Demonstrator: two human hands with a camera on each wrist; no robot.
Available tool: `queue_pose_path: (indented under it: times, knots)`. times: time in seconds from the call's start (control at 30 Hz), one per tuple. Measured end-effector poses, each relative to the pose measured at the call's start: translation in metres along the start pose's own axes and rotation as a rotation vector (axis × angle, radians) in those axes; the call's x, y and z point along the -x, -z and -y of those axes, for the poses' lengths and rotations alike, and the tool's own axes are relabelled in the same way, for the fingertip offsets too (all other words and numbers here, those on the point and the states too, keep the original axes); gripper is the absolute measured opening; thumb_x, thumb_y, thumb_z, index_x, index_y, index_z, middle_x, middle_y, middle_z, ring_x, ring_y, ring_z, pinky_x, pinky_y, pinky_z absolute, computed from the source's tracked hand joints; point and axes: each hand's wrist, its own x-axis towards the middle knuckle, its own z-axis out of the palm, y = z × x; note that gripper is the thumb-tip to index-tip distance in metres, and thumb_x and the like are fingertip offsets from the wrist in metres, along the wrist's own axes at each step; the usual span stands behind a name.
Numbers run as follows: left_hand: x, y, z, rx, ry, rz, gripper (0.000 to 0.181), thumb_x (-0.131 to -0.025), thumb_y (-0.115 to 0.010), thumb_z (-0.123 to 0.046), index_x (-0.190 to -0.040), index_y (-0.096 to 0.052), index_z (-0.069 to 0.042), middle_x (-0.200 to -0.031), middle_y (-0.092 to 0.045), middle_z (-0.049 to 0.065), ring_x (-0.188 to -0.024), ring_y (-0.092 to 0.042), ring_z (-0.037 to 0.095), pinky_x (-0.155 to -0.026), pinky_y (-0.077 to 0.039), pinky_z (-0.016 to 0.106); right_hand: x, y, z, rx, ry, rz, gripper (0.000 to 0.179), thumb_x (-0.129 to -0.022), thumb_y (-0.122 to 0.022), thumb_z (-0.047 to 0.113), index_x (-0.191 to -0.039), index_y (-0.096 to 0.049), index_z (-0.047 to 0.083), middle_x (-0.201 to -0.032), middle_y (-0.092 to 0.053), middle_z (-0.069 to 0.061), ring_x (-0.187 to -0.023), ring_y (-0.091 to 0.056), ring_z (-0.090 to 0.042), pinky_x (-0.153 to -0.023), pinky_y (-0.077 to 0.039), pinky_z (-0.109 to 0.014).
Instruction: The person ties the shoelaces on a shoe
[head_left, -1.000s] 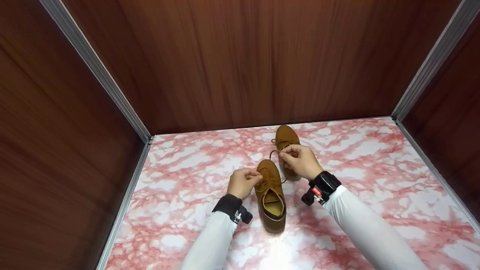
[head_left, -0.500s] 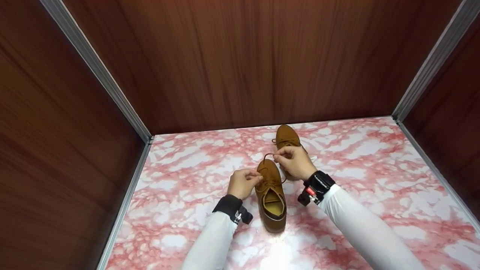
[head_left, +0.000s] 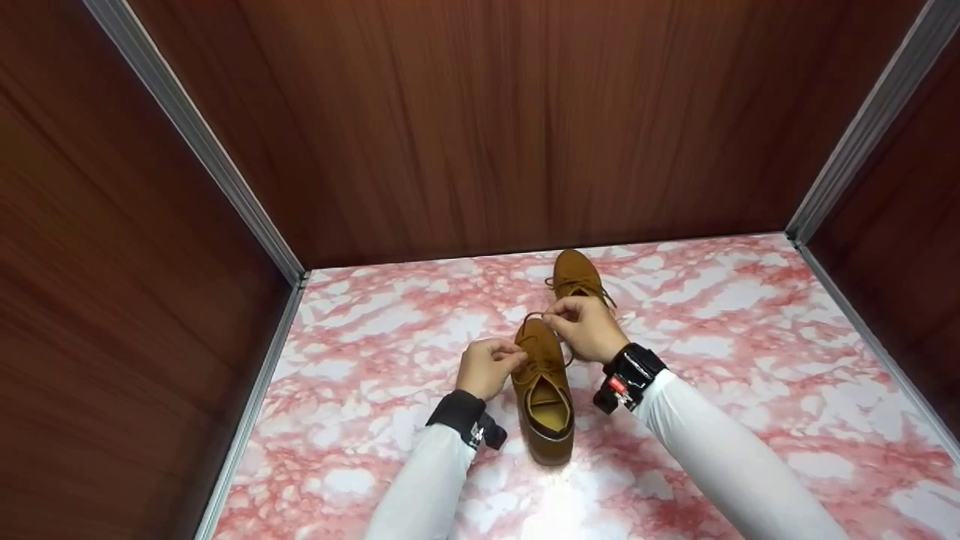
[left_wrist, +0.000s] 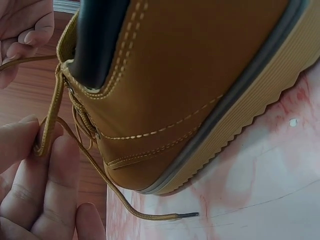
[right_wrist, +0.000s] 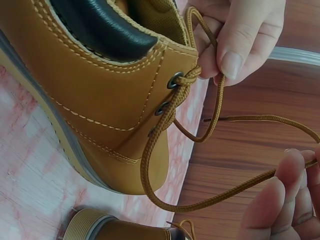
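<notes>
A tan lace-up shoe (head_left: 551,448) with a dark padded collar stands on the marbled surface, toe pointing away from me. My left hand (head_left: 484,367), at the shoe's left, pinches a folded loop of the shoelace (left_wrist: 52,112) between thumb and fingers. From that loop the loose lace end hangs down beside the toe in the left wrist view. On the other side, my right hand (head_left: 589,330) holds the other lace strand (right_wrist: 220,200) between its fingertips, above and right of the toe. This strand curves out from the knot (right_wrist: 185,85) at the top eyelets.
A matching shoe (head_left: 574,271) stands behind and slightly right, its laces tied and its heel end hidden by my right hand. Dark wood panels (head_left: 480,127) with grey metal corner strips (head_left: 225,165) enclose the red-and-white surface (head_left: 360,330) at the back and both sides.
My right hand has moved left and slightly toward me, carrying its lace strand over the near shoe's toe. The left hand and both shoes stay nearly in place.
</notes>
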Motion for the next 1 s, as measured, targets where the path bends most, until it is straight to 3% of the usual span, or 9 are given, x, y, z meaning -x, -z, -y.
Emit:
queue_pose_path:
  times: [0.3, 0.53, 0.63, 0.87, 1.0]
  knots:
    - [0.003, 0.001, 0.003, 0.010, -0.007, -0.001, 0.011, -0.091, -0.082, -0.022, -0.093, -0.082, -0.011, -0.087, -0.082, 0.004, -0.079, -0.073, 0.006, -0.074, -0.055, 0.022, -0.008, -0.001, 0.006, 0.040, -0.008, -0.004, 0.011, -0.096, -0.074, 0.016, -0.096, -0.079, 0.006, -0.082, -0.072, -0.003, -0.071, -0.057, -0.008, -0.066, -0.045, -0.020]
    - [0.005, 0.000, 0.004, 0.034, -0.004, -0.004, 0.010, -0.091, -0.082, -0.020, -0.094, -0.082, -0.010, -0.088, -0.082, 0.006, -0.078, -0.073, 0.005, -0.072, -0.054, 0.021, -0.016, -0.002, 0.015, 0.034, 0.017, 0.020, 0.016, -0.098, -0.072, 0.015, -0.108, -0.080, 0.006, -0.107, -0.079, -0.012, -0.082, -0.065, -0.011, -0.074, -0.050, -0.021]
    - [0.005, 0.000, 0.006, 0.030, 0.008, -0.010, 0.010, -0.091, -0.082, -0.021, -0.093, -0.082, -0.011, -0.087, -0.082, 0.006, -0.079, -0.074, 0.007, -0.073, -0.054, 0.022, -0.012, -0.001, 0.007, 0.053, 0.021, 0.009, 0.014, -0.097, -0.073, 0.013, -0.106, -0.080, 0.006, -0.106, -0.078, -0.012, -0.087, -0.065, -0.016, -0.079, -0.050, -0.025]
    - [0.004, 0.000, 0.009, 0.119, 0.055, -0.006, 0.010, -0.092, -0.079, -0.015, -0.095, -0.080, -0.006, -0.088, -0.082, 0.009, -0.087, -0.080, 0.033, -0.068, -0.054, 0.020, 0.003, 0.001, -0.012, 0.098, 0.018, 0.066, 0.008, -0.095, -0.075, 0.015, -0.095, -0.079, 0.007, -0.090, -0.075, -0.007, -0.077, -0.059, -0.011, -0.073, -0.048, -0.025]
    - [0.003, 0.001, 0.009, 0.160, 0.075, -0.003, 0.011, -0.093, -0.078, -0.014, -0.095, -0.078, -0.003, -0.088, -0.082, 0.012, -0.088, -0.079, 0.038, -0.066, -0.054, 0.019, 0.012, -0.003, -0.017, 0.102, 0.039, 0.129, 0.006, -0.095, -0.075, 0.011, -0.092, -0.079, 0.008, -0.088, -0.076, -0.006, -0.075, -0.060, -0.007, -0.069, -0.050, -0.020]
